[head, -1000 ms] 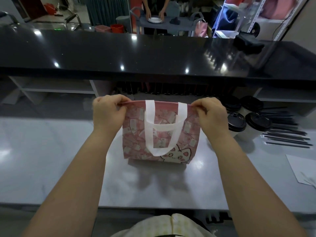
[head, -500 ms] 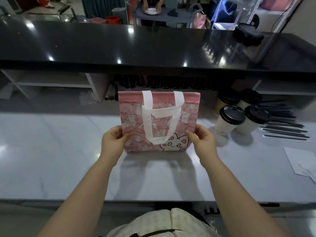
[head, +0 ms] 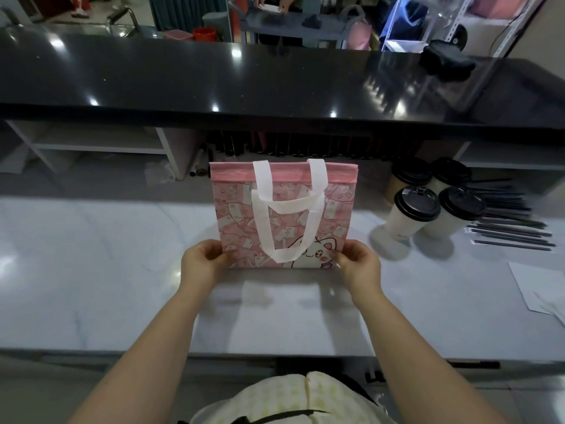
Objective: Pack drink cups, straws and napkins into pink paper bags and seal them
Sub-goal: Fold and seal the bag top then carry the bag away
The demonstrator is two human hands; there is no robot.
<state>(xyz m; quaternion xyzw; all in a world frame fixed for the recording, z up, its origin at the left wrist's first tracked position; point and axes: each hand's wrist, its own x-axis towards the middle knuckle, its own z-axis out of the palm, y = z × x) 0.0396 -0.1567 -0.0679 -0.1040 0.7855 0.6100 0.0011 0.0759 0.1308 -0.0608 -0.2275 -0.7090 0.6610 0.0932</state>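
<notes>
On the pale, glossy worktop point(head: 91, 270) just in front of me, my left hand point(head: 203, 264) and right hand point(head: 357, 266) each pinch a bottom corner of the pink bag point(head: 232, 221), thumbs on the printed front.

The bag stands upright and flat between them, its top edge a straight closed band. I judge this is the opening step, with nothing packed yet (I cannot see inside). Next I need to spread the base so the bag stands alone, then part the mouth wide enough for a cup.

It looks like thin matte stock with a cartoon cat print, likely to crease easily. Its soft white looped handle point(head: 286, 206) lies limp against the front.

Flat white paper sheets point(head: 538, 283), perhaps the napkins, lie near the worktop's right edge. Beyond them four lidded cups point(head: 411, 212) stand close together, pale tapered bodies under black domed lids. Thin black straws point(head: 513, 231) lie in a loose row beside them. Farthest off, a polished black counter point(head: 275, 81) runs across.
</notes>
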